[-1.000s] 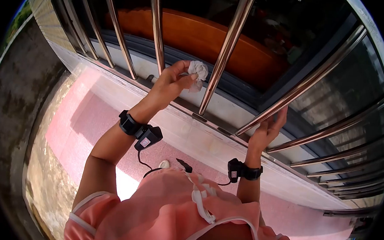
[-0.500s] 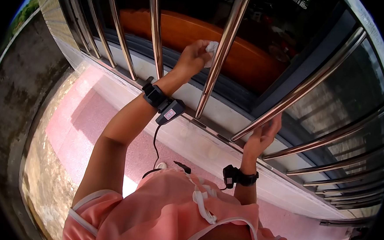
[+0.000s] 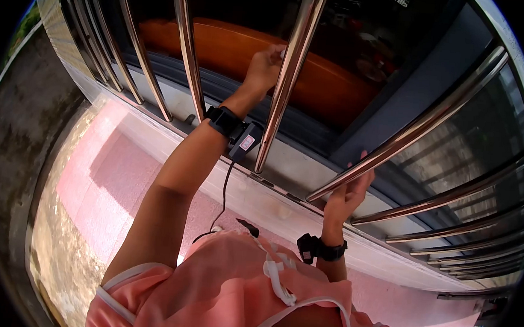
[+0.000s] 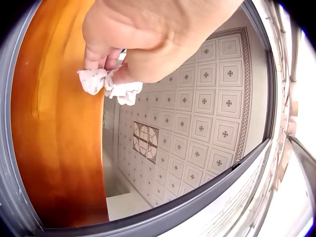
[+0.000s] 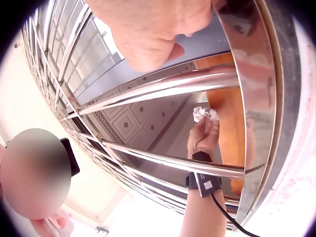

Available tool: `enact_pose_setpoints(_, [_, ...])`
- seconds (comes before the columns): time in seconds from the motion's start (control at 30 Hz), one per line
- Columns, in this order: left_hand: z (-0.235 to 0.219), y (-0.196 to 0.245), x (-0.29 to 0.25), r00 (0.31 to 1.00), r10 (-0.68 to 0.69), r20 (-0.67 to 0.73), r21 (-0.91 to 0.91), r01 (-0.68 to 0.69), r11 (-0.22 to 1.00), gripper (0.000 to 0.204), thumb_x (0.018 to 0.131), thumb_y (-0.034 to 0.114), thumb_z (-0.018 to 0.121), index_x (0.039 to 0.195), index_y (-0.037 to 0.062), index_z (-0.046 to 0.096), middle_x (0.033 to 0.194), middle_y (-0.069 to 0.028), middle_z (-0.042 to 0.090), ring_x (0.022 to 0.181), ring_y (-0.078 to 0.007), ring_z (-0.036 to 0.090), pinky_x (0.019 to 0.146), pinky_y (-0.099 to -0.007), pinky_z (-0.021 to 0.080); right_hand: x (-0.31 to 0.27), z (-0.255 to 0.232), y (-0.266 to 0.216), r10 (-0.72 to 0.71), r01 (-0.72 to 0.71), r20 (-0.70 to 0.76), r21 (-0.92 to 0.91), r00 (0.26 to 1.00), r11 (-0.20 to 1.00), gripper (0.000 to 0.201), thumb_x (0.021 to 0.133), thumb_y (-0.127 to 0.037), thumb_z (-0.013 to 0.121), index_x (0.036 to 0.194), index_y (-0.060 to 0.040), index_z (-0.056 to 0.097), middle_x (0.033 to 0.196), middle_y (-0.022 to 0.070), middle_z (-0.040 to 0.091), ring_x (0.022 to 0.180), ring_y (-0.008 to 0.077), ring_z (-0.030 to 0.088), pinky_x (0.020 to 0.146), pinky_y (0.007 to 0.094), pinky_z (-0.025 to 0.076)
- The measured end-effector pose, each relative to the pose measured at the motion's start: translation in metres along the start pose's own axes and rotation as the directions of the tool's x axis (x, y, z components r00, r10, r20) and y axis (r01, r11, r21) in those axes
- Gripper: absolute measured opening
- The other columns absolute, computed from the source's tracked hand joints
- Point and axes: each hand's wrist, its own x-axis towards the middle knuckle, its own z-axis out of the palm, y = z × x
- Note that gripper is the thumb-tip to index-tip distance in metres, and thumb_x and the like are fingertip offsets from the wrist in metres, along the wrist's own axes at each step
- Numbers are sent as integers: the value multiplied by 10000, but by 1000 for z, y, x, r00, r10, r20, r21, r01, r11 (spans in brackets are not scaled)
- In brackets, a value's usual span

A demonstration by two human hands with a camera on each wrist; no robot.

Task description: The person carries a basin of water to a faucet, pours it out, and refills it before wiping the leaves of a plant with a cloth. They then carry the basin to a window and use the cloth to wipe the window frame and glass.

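Note:
A crumpled white tissue (image 4: pixel 93 81) is pinched between the thumb and fingers of my left hand (image 3: pixel 262 73). That hand reaches in between the metal bars, over an orange-brown wooden surface (image 4: pixel 54 123) behind them. From the head view, a thick bar (image 3: pixel 288 75) hides most of the tissue; the right wrist view shows the tissue (image 5: pixel 201 113) beside the wood. Lower right, my right hand (image 3: pixel 345 198) is among the bars, its fingers loosely extended and passing behind a slanting bar (image 3: pixel 420 128). It holds nothing visible.
Several more polished bars (image 3: pixel 142 54) run along the window on both sides. A dark window frame (image 3: pixel 398 94) stands behind them, above a pale sill (image 3: pixel 301 154). Pink flooring (image 3: pixel 117 178) lies below, with a grey wall (image 3: pixel 19 118) to the left.
My left hand has moved up and farther in past the bars, carrying the tissue behind the thick bar. My right hand has shifted slightly down and left in the view.

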Motion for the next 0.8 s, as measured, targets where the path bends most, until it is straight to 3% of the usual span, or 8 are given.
enact_pose_setpoints(0.17, [7, 27, -1, 952, -198, 235, -89, 224, 971, 287, 849, 55, 555, 1118, -35, 517, 945, -87, 594, 820, -139, 570, 724, -264, 461, 1, 0, -5, 35, -38, 67, 36, 997, 999, 519, 828, 15, 422, 1340, -14, 338, 1398, 151, 310, 1271, 253, 355, 975, 363, 365])
enact_pose_setpoints(0.27, [21, 22, 5, 920, -286, 269, 143, 256, 956, 316, 833, 89, 611, 1124, -6, 534, 955, -75, 596, 853, -147, 577, 729, -262, 474, 1, 2, -6, 74, -88, 121, 112, 990, 990, 563, 790, 85, 398, 1341, 0, 323, 1399, 143, 295, 1272, 243, 348, 999, 348, 338])
enact_pose_setpoints(0.43, [37, 5, 15, 686, -473, 553, 218, 428, 877, 303, 799, 53, 649, 1085, 22, 553, 999, -64, 604, 894, -143, 582, 784, -268, 481, 0, 1, -3, 125, -189, 288, 205, 949, 960, 548, 794, 135, 349, 1328, 12, 337, 1422, 136, 252, 1292, 241, 313, 1033, 332, 294])
enact_pose_setpoints(0.47, [37, -3, 16, 662, -466, 586, 207, 434, 877, 323, 798, 56, 647, 1099, 9, 539, 1004, -71, 597, 897, -148, 579, 782, -268, 479, 1, 1, -4, 148, -243, 341, 254, 928, 936, 558, 807, 99, 352, 1353, 0, 296, 1454, 134, 225, 1316, 245, 284, 1056, 366, 272])
enact_pose_setpoints(0.6, [37, -6, 9, 578, -499, 646, 222, 484, 847, 306, 795, 67, 645, 1076, -9, 552, 988, -85, 598, 912, -168, 572, 776, -279, 479, 4, 3, -3, 181, -330, 443, 285, 878, 900, 537, 802, 154, 289, 1309, 10, 388, 1469, 107, 199, 1329, 180, 244, 1054, 291, 253])
enact_pose_setpoints(0.67, [34, -19, 15, 565, -565, 601, 279, 514, 811, 313, 810, 93, 648, 1097, 8, 558, 1038, -80, 596, 929, -156, 566, 793, -276, 481, 5, 6, 0, 267, -478, 484, 390, 834, 787, 445, 853, 113, 388, 1284, 12, 433, 1474, 65, 206, 1291, 106, 281, 843, 154, 338])
enact_pose_setpoints(0.73, [30, -50, 30, 469, -479, 742, 244, 476, 845, 343, 806, 163, 668, 1087, -2, 560, 1026, -76, 599, 927, -151, 559, 775, -268, 485, 10, 9, 9, 211, -458, 532, 389, 820, 800, 383, 877, 48, 443, 1257, 10, 468, 1454, 66, 258, 1284, 109, 290, 836, 164, 339])
enact_pose_setpoints(0.8, [36, -62, 38, 377, -434, 818, 250, 447, 859, 352, 809, 191, 668, 1084, 0, 561, 999, -71, 606, 910, -148, 563, 766, -267, 488, 11, 9, 4, 290, -552, 552, 396, 782, 734, 354, 879, 4, 454, 1230, 1, 499, 1437, 91, 292, 1302, 186, 306, 937, 228, 313])
